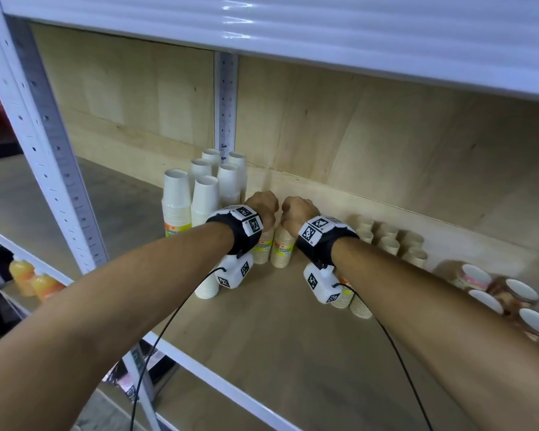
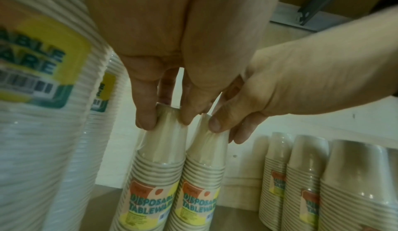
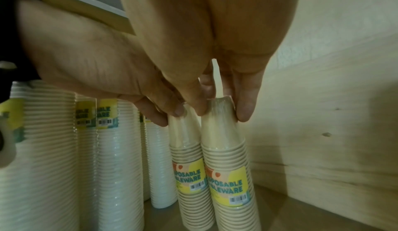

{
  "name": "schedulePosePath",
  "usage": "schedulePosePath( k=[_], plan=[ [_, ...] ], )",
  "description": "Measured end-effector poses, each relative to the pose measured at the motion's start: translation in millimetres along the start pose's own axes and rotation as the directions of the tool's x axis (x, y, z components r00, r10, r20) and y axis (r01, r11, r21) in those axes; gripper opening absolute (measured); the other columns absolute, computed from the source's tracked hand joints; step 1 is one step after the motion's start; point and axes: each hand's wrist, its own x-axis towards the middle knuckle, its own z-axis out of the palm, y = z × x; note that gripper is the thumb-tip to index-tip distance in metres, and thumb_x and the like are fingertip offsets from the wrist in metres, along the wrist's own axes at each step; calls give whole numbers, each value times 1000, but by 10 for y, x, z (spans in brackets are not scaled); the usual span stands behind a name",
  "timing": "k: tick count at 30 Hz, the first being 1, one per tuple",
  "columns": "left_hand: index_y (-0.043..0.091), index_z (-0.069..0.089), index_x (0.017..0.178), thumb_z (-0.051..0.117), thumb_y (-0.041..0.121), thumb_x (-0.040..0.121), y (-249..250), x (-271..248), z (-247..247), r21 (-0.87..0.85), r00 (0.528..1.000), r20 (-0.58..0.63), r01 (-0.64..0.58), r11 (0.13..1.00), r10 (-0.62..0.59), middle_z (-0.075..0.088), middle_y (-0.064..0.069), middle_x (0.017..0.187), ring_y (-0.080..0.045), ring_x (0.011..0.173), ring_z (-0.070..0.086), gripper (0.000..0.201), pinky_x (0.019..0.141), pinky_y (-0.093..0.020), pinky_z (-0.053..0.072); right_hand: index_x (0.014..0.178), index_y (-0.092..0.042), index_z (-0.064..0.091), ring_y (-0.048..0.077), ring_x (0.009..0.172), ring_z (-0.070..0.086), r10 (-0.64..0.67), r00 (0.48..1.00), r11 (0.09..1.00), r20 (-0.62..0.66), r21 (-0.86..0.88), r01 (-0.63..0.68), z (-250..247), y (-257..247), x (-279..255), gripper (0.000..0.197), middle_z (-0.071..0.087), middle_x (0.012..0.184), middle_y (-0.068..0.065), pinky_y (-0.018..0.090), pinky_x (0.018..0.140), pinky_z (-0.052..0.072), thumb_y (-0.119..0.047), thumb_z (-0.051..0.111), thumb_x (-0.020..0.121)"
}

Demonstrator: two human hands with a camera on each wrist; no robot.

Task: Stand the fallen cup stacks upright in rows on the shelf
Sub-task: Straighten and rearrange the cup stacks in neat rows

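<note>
Hands first, from the head view: my left hand [image 1: 263, 206] and my right hand [image 1: 297, 211] are side by side deep on the shelf [image 1: 277, 337], each over the top of one beige cup stack. The left beige stack [image 1: 262, 248] and the right beige stack [image 1: 282, 248] stand upright, just beside each other, near the back wall. White cup stacks [image 1: 204, 188] stand in rows to the left of them; more beige stacks [image 1: 395, 241] stand to the right.

From the left wrist view, my left fingers [image 2: 146, 115] are curled around the top of the left stack and pinch it.

From the right wrist view, my right fingers [image 3: 245, 108] pinch the top of the right stack in the same way. Both stacks rest with their base on the shelf board.
</note>
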Motion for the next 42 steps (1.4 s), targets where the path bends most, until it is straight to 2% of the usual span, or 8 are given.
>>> schedulePosePath(
  k=[6,15,21,26,35,38,40,42],
  plan=[
    [9,66,116,58,2,88,39,-119,-39,-51,1000,-28,-1,999,-1,65,-5,119,-17,98,62,30,61,-12,41,103,-10,61,32,87,61,5,1000,1000,-21,23,-4,-37,-2,-151,23,62,102,11,33,73,51,-9,60,80],
    [6,65,119,59,4,89,251,-437,-226,105,994,84,-75,992,66,60,-9,123,-25,108,63,30,79,-28,53,119,-9,63,31,106,61,31,1000,999,3,14,-31,-227,17,-488,31,62,120,14,29,79,48,-11,61,88],
    [3,67,107,69,6,84,503,-667,-385,137,958,262,-160,977,120,60,-11,106,-19,91,57,23,75,-27,47,109,-4,68,27,97,67,64,996,998,67,-14,-63,-435,44,-834,32,68,111,13,31,75,53,-16,70,80],
    [3,67,120,73,6,80,757,-856,-435,46,925,344,-187,981,160,67,-10,119,-21,97,63,41,78,-32,53,115,-5,68,22,97,65,127,989,992,69,-34,-125,-634,196,-1154,35,67,113,11,21,60,42,-15,72,82],
    [2,68,117,71,2,81,1308,-1094,-242,-14,887,384,-271,962,255,67,-10,114,-25,96,66,35,90,-39,57,105,-9,69,22,81,66,272,959,961,83,-65,-267,-874,689,-1566,35,70,100,8,28,68,52,-22,76,73],
    [1,70,111,72,2,80,1463,-1141,-193,-28,875,383,-309,951,296,67,-11,111,-22,91,64,31,80,-35,59,92,-6,67,20,71,60,315,946,945,80,-113,-306,-918,838,-1637,21,65,87,7,22,53,44,-18,75,76],
    [2,70,106,72,1,80,1553,-1164,-157,-41,866,379,-337,941,327,66,-8,103,-18,84,58,26,62,-27,54,91,-6,66,19,77,58,332,939,937,85,-143,-318,-925,943,-1681,19,64,92,9,21,49,37,-18,74,78],
    [3,71,110,71,2,80,1630,-1166,-101,-35,859,373,-365,930,351,68,-10,106,-19,83,59,30,63,-27,53,102,-4,68,15,78,57,325,942,939,77,-145,-312,-912,1063,-1707,24,66,103,10,20,47,37,-17,72,81]
  ],
)
